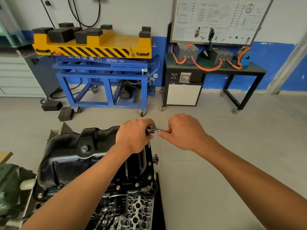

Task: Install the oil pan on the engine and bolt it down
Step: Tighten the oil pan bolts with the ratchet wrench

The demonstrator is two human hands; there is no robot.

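Two hands: both are on one ratchet; the left hand curls over its head, and the right hand grips the red handle just beside it.
Oil pan position: the oil pan lies under and to the left of the left hand, sump upward, seated on the engine, which stands on the floor.
Work done: the pan is in place, and several bolts sit in the flange on the stretch between the hands and the person.
Step in hand: by appearance, a bolt at the far right corner of the flange, directly below the left hand, is being driven; the bolt itself is hidden.
Work left: the far and left flange edges cannot be checked from this view. Whether the seated bolts are fully tight cannot be told, and a final tightening pass is probably due.
Container, oil pan: inverted, interior hidden; the drain plug is fitted in its wall, left of the left hand.
Container, lift cart: the yellow platform, well beyond the hands, carries black rubber blocks.
Container, drawers: the cabinet, far left of the hands, is shut; its contents are unseen.
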